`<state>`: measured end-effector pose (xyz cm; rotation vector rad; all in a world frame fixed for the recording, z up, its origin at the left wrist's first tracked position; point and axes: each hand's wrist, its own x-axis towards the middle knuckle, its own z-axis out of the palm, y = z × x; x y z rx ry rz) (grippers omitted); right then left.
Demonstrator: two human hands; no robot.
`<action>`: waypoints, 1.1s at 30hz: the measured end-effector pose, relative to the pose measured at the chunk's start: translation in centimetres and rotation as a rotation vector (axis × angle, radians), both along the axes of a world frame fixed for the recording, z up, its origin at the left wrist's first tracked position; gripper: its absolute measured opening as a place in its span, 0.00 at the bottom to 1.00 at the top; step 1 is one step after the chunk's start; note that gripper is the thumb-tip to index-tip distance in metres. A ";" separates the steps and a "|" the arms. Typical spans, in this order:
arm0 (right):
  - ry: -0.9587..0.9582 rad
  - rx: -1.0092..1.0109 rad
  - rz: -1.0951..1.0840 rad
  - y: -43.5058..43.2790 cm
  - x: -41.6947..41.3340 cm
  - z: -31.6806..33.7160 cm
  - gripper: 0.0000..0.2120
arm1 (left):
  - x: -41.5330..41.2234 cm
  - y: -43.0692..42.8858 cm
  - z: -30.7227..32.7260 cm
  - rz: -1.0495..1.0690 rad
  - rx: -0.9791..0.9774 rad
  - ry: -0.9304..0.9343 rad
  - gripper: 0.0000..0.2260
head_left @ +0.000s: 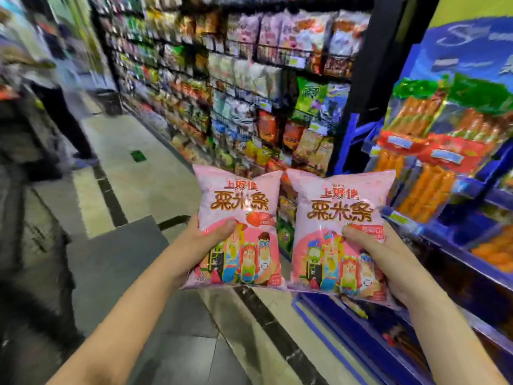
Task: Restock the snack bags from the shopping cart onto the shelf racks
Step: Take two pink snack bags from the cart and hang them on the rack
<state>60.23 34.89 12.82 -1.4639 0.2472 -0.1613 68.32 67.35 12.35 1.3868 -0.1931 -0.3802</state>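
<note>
**A:** Fingers first. What are they doing?

**B:** The fingers of the left hand (194,245) curl behind the left pink bag (241,195), with the thumb pressed across its front. The right hand (388,262) grips the right pink bag (338,201) the same way.

**A:** Where are the two bags?

**B:** Both are held upright in the air, side by side, fronts facing the viewer. Their inner edges meet or nearly meet (I cannot tell which). Each shows brown Chinese lettering, a strawberry and cartoon figures.

**A:** And further out?

**B:** Behind the bags, black wire shelf racks (249,79) crowded with snack packets run away down the aisle. Just right of the right hand, a blue display stand (458,254) holds sausage packs (424,190). Below is a pale tiled floor (138,176) crossed by dark strips. Far left, blurred, another person (63,112) stands.
</note>
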 end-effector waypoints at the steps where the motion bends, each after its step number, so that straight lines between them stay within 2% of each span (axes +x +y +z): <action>1: 0.001 -0.003 0.029 0.9 1.6 0.1 0.33 | 0.7 1.1 0.1 0.026 0.006 0.003 0.17; 7: -0.021 -0.029 0.182 3.3 11.0 0.6 0.23 | 6.5 5.1 0.7 0.096 0.063 -0.014 0.19; 12: -0.078 -0.005 0.279 3.0 20.4 1.1 0.20 | 14.0 4.9 1.8 0.147 0.066 -0.057 0.21; 17: -0.110 0.005 0.304 1.7 30.4 1.4 0.25 | 22.2 4.1 2.6 0.187 0.066 -0.042 0.26; 21: -0.149 -0.015 0.330 1.7 37.6 2.2 0.26 | 27.9 3.9 3.1 0.237 0.081 -0.064 0.24; 25: -0.151 -0.007 0.348 2.4 43.2 2.2 0.30 | 33.0 4.7 3.5 0.245 0.083 -0.087 0.29; 29: -0.164 -0.038 0.315 4.2 48.6 2.5 0.28 | 39.1 5.9 3.7 0.185 0.095 -0.131 0.18; 33: -0.198 -0.048 0.184 6.4 53.7 2.5 0.29 | 45.7 7.6 3.8 0.147 0.108 -0.189 0.16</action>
